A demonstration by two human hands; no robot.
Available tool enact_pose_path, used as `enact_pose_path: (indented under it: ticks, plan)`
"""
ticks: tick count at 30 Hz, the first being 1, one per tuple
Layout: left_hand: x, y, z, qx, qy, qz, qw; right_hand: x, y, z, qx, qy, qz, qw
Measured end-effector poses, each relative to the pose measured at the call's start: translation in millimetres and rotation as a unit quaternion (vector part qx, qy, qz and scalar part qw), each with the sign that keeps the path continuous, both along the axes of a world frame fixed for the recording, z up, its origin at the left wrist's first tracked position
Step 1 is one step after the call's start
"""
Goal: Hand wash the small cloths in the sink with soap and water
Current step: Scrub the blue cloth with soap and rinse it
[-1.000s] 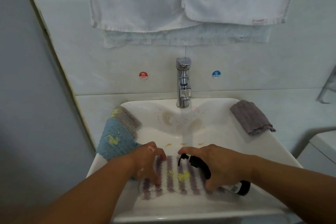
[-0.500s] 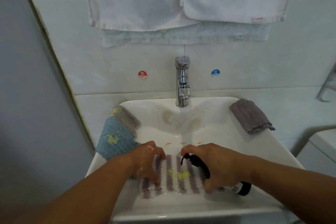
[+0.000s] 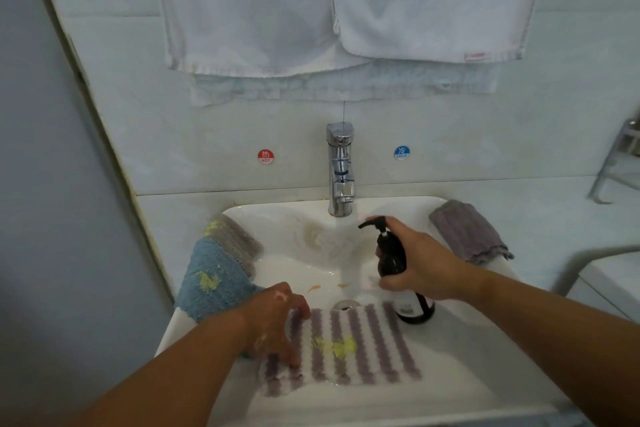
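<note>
A purple-and-white striped cloth (image 3: 356,343) with a yellow smear lies flat in the white sink (image 3: 460,357), near the front. My left hand (image 3: 273,319) presses its fingertips on the cloth's left edge. My right hand (image 3: 419,263) grips a dark pump soap bottle (image 3: 393,256), upright and off the cloth, to the right of the drain. A blue cloth (image 3: 214,281) with yellow spots and a grey cloth (image 3: 235,239) hang over the sink's left rim. Another grey cloth (image 3: 467,230) lies folded on the right rim.
A chrome tap (image 3: 341,170) stands at the back of the sink, between hot and cold stickers. White towels (image 3: 346,10) hang on the wall above it. A grey wall closes the left side; a metal rack (image 3: 620,163) and a white edge sit at the right.
My right hand has lifted the soap bottle off the striped cloth and carried it up and right, tipping it upright. My left hand has stayed on the cloth's left edge.
</note>
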State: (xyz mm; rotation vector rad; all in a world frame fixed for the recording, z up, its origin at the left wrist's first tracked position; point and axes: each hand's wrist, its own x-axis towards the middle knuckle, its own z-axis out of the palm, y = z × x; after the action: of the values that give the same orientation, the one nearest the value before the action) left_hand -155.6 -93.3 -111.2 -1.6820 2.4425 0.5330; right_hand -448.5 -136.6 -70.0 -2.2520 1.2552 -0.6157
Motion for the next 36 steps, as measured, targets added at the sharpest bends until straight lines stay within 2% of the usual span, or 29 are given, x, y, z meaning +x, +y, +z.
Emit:
enact_pose_path:
  ticks: [3,7,11,19,27,30,33,36]
  plan:
    - [-0.3,0.2,1.1,0.0,-0.001,-0.004,1.0,6.2,-14.2,-2.0,-0.016,-0.046,-0.05,0.998]
    - [0.2,0.4,2.1,0.001,0.008,-0.004,1.0,10.8,-25.5,-6.9,-0.043,-0.063,-0.097,0.992]
    - [0.6,-1.4,0.1,-0.001,0.006,-0.004,1.0,4.5,-30.2,-8.8,-0.058,-0.046,-0.127,0.989]
    - [2.1,-4.7,-3.4,0.001,0.011,-0.006,1.0,-9.8,-27.7,-4.9,-0.027,0.013,-0.192,0.981]
    - [0.7,-0.9,-1.1,-0.001,0.002,-0.01,1.0,7.9,-33.8,-13.3,-0.043,-0.054,-0.226,0.972]
    - [1.6,-0.3,-2.2,-0.003,0.002,-0.006,1.0,4.8,-26.1,-13.4,-0.014,-0.067,-0.246,0.967]
    - [2.1,0.5,-2.2,-0.001,0.004,-0.002,1.0,-0.7,-10.1,-16.9,0.058,-0.068,-0.297,0.951]
    - [1.5,0.1,-2.3,0.006,0.006,0.005,1.0,-2.8,16.4,-25.9,0.127,0.004,-0.285,0.95]
